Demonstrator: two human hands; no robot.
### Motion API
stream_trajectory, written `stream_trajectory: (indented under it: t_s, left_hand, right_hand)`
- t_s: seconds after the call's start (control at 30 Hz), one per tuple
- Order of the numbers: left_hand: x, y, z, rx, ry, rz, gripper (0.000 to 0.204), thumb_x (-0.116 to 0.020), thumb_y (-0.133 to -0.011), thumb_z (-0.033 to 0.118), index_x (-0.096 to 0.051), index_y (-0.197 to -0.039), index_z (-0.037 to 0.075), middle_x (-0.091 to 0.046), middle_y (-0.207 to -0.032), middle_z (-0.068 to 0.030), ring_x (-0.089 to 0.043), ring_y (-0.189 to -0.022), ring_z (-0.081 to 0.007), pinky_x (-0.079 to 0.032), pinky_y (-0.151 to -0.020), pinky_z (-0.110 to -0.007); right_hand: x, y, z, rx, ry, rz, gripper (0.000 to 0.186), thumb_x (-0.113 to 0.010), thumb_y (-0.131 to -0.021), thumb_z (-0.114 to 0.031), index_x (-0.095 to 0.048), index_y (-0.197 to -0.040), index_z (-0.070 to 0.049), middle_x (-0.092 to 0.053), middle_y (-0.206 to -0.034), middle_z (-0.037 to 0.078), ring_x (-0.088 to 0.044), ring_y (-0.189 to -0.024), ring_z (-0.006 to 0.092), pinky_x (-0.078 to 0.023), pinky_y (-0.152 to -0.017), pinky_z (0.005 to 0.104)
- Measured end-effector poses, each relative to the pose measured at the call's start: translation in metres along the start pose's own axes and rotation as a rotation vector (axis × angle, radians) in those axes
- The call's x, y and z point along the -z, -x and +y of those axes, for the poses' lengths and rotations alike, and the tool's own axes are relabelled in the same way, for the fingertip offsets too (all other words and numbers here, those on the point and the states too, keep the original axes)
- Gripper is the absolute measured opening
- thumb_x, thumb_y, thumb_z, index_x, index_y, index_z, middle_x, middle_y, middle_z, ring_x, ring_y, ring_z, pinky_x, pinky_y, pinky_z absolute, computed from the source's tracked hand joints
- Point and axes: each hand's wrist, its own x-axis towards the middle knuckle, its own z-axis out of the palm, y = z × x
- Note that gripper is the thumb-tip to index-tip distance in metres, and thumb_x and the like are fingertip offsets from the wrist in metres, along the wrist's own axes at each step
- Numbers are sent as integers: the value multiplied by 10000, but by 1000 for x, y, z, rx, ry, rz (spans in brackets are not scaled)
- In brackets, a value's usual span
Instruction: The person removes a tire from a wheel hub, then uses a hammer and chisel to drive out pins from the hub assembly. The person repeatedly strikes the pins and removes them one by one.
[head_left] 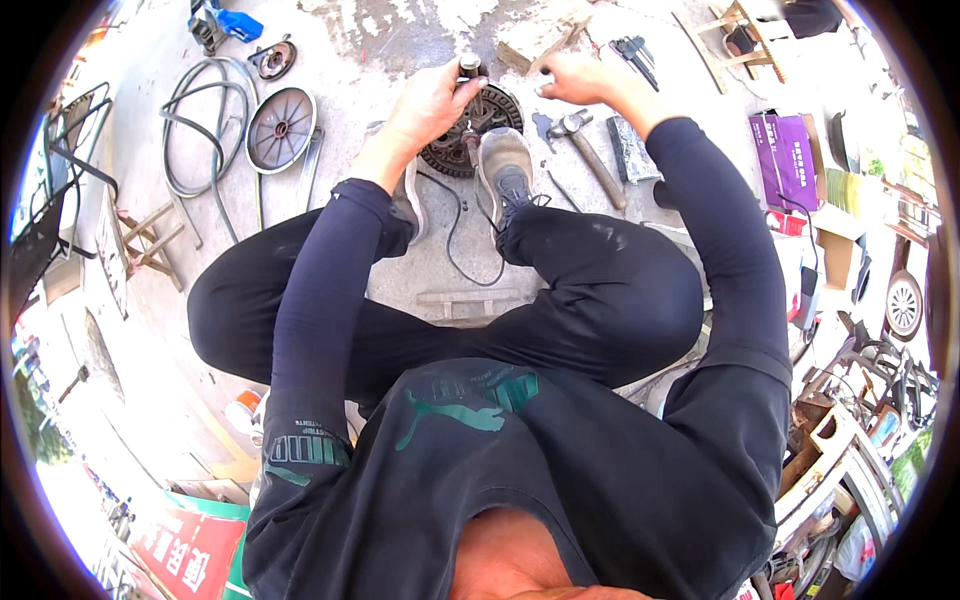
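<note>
My left hand [428, 105] is closed around a short metal cylinder [469, 66], like a punch or socket, held upright over a round, dark, greasy metal part [497, 106]. That part looks like a motor stator or hub and lies on the ground between my shoes [507, 165]. My right hand [578, 80] is raised to the right of it, beside a wooden block [535, 40]. Its fingers are curled together; what they hold, if anything, is hidden. Below my right hand lies a hammer [594, 158] with a worn handle. A black cable [462, 215] runs between my feet.
On the left lie a spoked wheel cover [281, 130], a coiled grey hose [170, 120] and a small round part [275, 60]. To the right are a dark rectangular block [630, 148], several slim tools [637, 58] and a purple box [784, 160]. Scrap [860, 400] crowds the far right.
</note>
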Motion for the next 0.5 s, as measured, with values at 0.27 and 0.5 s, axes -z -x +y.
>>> stream_trajectory:
  t_s: [0.27, 0.5]
  left_hand:
    - [12, 4, 13, -50, 62, 30, 222, -652, -984, 245, -678, -1034, 30, -683, -837, -209, -665, -777, -414, -512, -656, -449]
    - [-22, 10, 53, -262, -82, -96, 262, -692, -850, 81, -635, -1105, 105, -713, -1071, -65, -722, -951, -251, -584, -755, -361]
  right_hand:
    - [-203, 81, 30, -676, -262, 100, 571, -667, -927, -384, -528, -1274, 48, -606, -1274, 289, -614, -1181, 429, -515, -983, 506]
    - [-259, 92, 12, -754, -302, 141, 553, -689, -916, -348, -541, -1312, 9, -595, -1297, 221, -593, -1209, 397, -522, -971, 498]
